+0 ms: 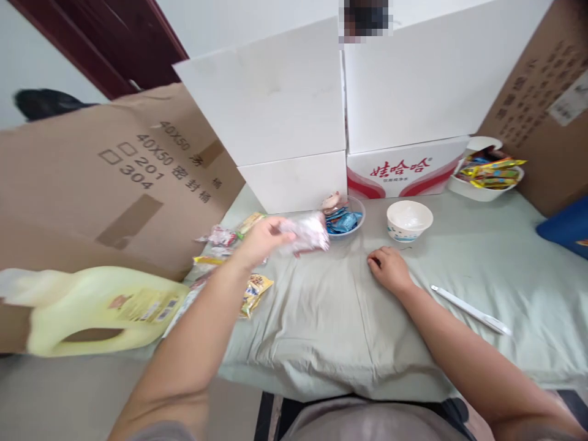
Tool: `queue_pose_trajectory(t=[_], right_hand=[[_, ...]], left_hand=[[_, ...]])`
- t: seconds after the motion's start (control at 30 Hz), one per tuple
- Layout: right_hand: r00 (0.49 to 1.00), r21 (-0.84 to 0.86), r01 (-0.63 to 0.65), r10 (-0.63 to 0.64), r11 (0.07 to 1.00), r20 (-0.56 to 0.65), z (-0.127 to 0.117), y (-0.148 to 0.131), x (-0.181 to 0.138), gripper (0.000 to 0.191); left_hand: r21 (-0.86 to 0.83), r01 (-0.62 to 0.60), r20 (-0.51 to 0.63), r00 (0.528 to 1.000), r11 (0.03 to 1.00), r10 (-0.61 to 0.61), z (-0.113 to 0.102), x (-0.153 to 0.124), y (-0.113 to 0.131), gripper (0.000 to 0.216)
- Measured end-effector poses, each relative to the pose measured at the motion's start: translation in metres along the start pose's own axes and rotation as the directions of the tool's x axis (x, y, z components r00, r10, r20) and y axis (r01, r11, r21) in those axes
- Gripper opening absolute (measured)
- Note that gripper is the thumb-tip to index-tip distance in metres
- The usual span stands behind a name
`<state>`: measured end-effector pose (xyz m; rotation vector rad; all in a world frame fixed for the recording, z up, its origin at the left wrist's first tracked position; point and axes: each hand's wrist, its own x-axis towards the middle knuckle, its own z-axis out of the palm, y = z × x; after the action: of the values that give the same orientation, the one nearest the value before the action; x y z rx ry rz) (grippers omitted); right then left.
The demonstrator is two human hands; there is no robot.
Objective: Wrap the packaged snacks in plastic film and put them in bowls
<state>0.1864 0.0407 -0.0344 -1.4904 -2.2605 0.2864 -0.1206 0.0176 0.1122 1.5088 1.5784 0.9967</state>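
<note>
My left hand (261, 240) is closed on a small pinkish-white snack packet (307, 233), blurred by motion, and holds it just left of a glass bowl (356, 222) filled with blue and pink packets. My right hand (389, 268) rests on the pale green cloth (331, 318) with its fingers curled under, nothing visible in it. It lies just in front of an empty white bowl (409, 219). Several loose snack packets (229, 239) lie on the cloth to the left of my left hand.
A white bowl (489, 174) of yellow packets sits at the back right. White boxes (298, 122) and a red-printed carton (404, 171) stand behind the bowls. Cardboard panels (114, 184) flank both sides. A yellow jug (101, 309) lies at left, a white pen-like stick (471, 309) at right.
</note>
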Motion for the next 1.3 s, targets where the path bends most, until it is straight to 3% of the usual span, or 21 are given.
queue_pose_trajectory(t=[0.07, 0.13, 0.2, 0.27, 0.4, 0.5, 0.57, 0.67, 0.73, 0.77, 0.83, 0.9, 1.03, 1.1, 1.2, 1.27, 1.3], right_hand=[[0.999, -0.025, 0.010, -0.009, 1.000, 0.046, -0.008, -0.003, -0.001, 0.022], [0.995, -0.039, 0.047, -0.043, 0.998, 0.094, -0.022, -0.002, -0.009, 0.020], [0.991, -0.065, 0.067, -0.059, 0.996, 0.120, -0.039, 0.007, -0.029, 0.023], [0.995, -0.147, 0.014, 0.000, 0.989, 0.101, -0.057, 0.024, -0.059, 0.029], [0.953, -0.392, -0.247, 0.296, 0.886, 0.069, -0.082, 0.064, -0.115, 0.027], [0.944, -0.369, -0.288, 0.328, 0.884, 0.048, -0.084, 0.070, -0.127, 0.022], [0.972, -0.244, -0.226, 0.234, 0.943, 0.008, -0.079, 0.052, -0.118, 0.023], [0.999, -0.053, 0.007, -0.010, 0.999, -0.049, -0.067, 0.002, -0.090, 0.026], [0.972, -0.045, 0.232, -0.231, 0.972, 0.028, -0.060, -0.032, -0.072, 0.025], [0.956, -0.077, 0.286, -0.280, 0.955, 0.086, -0.056, -0.043, -0.065, 0.022], [0.945, -0.125, 0.302, -0.279, 0.945, 0.172, -0.052, -0.052, -0.056, 0.019], [0.964, -0.154, 0.215, -0.184, 0.964, 0.192, -0.053, -0.040, -0.057, 0.021], [0.986, -0.261, -0.091, 0.123, 0.961, 0.109, -0.067, 0.023, -0.083, 0.023], [0.968, -0.333, -0.234, 0.250, 0.914, 0.005, -0.077, 0.053, -0.099, 0.023], [0.961, -0.354, -0.258, 0.201, 0.899, -0.191, -0.088, 0.067, -0.112, 0.020], [0.957, -0.257, -0.138, 0.062, 0.956, -0.284, -0.090, 0.049, -0.112, 0.018], [0.955, -0.176, -0.035, -0.019, 0.984, -0.297, -0.089, 0.033, -0.111, 0.017]], left_hand=[[-0.106, 0.033, 0.157, 0.988, 0.994, -0.016, 0.061, -0.018, -0.012, 0.045], [-0.167, 0.085, 0.237, 0.970, 0.982, -0.044, 0.111, -0.032, -0.032, 0.043], [-0.079, 0.042, 0.224, 0.974, 0.996, -0.023, 0.143, -0.039, -0.052, 0.036], [0.034, -0.077, 0.154, 0.986, 0.996, 0.071, 0.157, -0.042, -0.070, 0.033], [-0.051, -0.248, 0.031, 0.968, 0.967, 0.250, 0.155, -0.045, -0.086, 0.046], [-0.107, -0.337, 0.048, 0.938, 0.935, 0.343, 0.149, -0.047, -0.083, 0.050], [-0.069, -0.404, 0.117, 0.905, 0.912, 0.410, 0.147, -0.049, -0.080, 0.059], [0.010, -0.495, 0.243, 0.844, 0.869, 0.478, 0.145, -0.050, -0.079, 0.076], [0.059, -0.526, 0.297, 0.821, 0.849, 0.488, 0.146, -0.048, -0.083, 0.073], [0.080, -0.522, 0.304, 0.824, 0.849, 0.478, 0.146, -0.047, -0.085, 0.068], [0.106, -0.485, 0.280, 0.852, 0.868, 0.442, 0.146, -0.044, -0.089, 0.054], [0.108, -0.448, 0.246, 0.877, 0.887, 0.413, 0.147, -0.042, -0.091, 0.045], [0.048, -0.401, 0.188, 0.903, 0.915, 0.386, 0.147, -0.043, -0.086, 0.018], [0.012, -0.310, 0.079, 0.948, 0.951, 0.308, 0.146, -0.042, -0.086, 0.010], [-0.038, -0.048, -0.136, 0.990, 0.998, 0.042, 0.141, -0.036, -0.090, 0.022], [-0.059, 0.044, -0.266, 0.962, 0.997, -0.058, 0.134, -0.032, -0.092, 0.026], [-0.053, 0.021, -0.346, 0.937, 0.998, -0.038, 0.131, -0.031, -0.093, 0.025]])
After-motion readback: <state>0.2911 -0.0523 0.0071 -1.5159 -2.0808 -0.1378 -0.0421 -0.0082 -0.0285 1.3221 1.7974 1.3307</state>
